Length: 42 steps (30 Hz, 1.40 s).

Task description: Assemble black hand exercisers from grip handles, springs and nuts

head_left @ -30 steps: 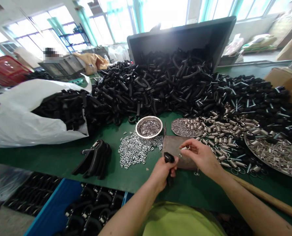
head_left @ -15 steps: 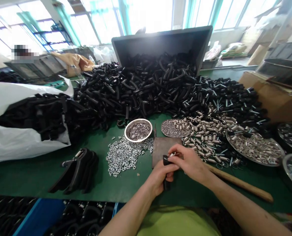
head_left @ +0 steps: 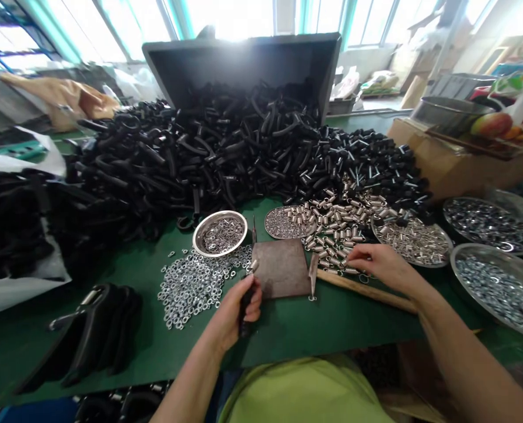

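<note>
My left hand (head_left: 235, 311) is closed around a black handle part (head_left: 245, 305) with a silver spring end sticking out at its top, held at the left edge of a brown metal plate (head_left: 281, 269). My right hand (head_left: 378, 264) reaches out to the right over a heap of silver springs (head_left: 332, 226), fingers curled down onto them; whether it grips one is hidden. A wooden stick (head_left: 367, 291) lies under that hand.
A big heap of black handles (head_left: 208, 153) spills from a tipped grey bin (head_left: 244, 61). A small steel bowl (head_left: 220, 232) and loose washers (head_left: 191, 285) sit left of the plate. Metal pans (head_left: 495, 282) of parts stand right. Finished black pieces (head_left: 98, 329) lie left.
My right hand left the black part and moved right to the springs. My left hand shifted left with the part. The view swung to the right.
</note>
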### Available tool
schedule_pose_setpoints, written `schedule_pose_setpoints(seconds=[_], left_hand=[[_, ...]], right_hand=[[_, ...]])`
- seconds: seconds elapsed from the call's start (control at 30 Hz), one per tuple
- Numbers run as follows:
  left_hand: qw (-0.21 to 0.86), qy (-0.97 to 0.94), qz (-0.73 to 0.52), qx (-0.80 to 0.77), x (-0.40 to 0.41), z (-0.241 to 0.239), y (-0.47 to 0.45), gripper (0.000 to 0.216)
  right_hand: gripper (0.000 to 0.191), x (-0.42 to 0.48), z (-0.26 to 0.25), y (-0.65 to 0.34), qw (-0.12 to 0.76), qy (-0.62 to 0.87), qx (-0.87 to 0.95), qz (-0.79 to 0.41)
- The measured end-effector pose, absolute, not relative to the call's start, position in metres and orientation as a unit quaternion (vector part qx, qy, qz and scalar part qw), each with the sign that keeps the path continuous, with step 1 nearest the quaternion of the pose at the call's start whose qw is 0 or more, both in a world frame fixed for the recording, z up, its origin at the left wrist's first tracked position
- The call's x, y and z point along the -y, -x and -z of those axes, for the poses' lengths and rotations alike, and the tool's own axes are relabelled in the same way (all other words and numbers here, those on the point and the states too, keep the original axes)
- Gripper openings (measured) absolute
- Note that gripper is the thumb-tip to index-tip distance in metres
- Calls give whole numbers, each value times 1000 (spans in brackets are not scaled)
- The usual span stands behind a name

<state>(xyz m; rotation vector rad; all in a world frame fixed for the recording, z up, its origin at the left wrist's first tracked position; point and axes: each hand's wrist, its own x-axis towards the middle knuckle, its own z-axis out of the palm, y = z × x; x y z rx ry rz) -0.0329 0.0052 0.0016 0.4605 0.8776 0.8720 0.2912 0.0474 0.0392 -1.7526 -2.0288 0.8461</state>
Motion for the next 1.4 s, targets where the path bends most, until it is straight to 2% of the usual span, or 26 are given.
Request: schedule_pose_setpoints(seconds=[0.13,0.27,0.37,0.53,0.63,0.77,0.93,1.1,1.2,1.27,1.33,1.37,1.4], left_hand=[[763,-226,-409,-446,-8,-2,39,31],[739,-234,-398,-490,-9,-8,26,38],[737,-240,-384,-502,-9,-10,15,43],[771,-224,-378,-461,-7,-12,-3,52],[801,-198,-365,-430,-5,-14,-14,60],[808,-198,-366,-417,-1,-20,-27,62],[763,-242,-380,-464,6,-21,-30,57],[679,-357,-365,-527,11,-18,-26,49],[706,-349,-348,-509,9,-18,-23,48],[757,-280,-331,-489,4,-17,-18,50],[781,-198,-339,-485,-2,-15,-13,53],[778,-168,-357,-488,-5,-13,-10,54],[771,-148,-377,-491,-8,-11,-7,53]], right_hand=[[14,-26,-20,-332,25,638,745,-194],[20,-16,1,-337,-19,651,743,-155],[18,-18,-2,-333,34,638,743,-198],[21,-20,-33,-286,275,563,666,-405],[21,-16,-43,-233,342,488,647,-477],[16,-13,-41,-172,309,479,706,-420],[14,-16,-41,-154,283,512,713,-387],[23,-12,-37,-159,291,456,679,-497],[28,-19,-30,-165,248,414,657,-579],[31,-36,-30,-177,199,416,718,-522],[31,-64,-37,-199,154,481,796,-333],[28,-81,-42,-213,132,532,814,-191],[24,-100,-48,-229,126,573,802,-112]])
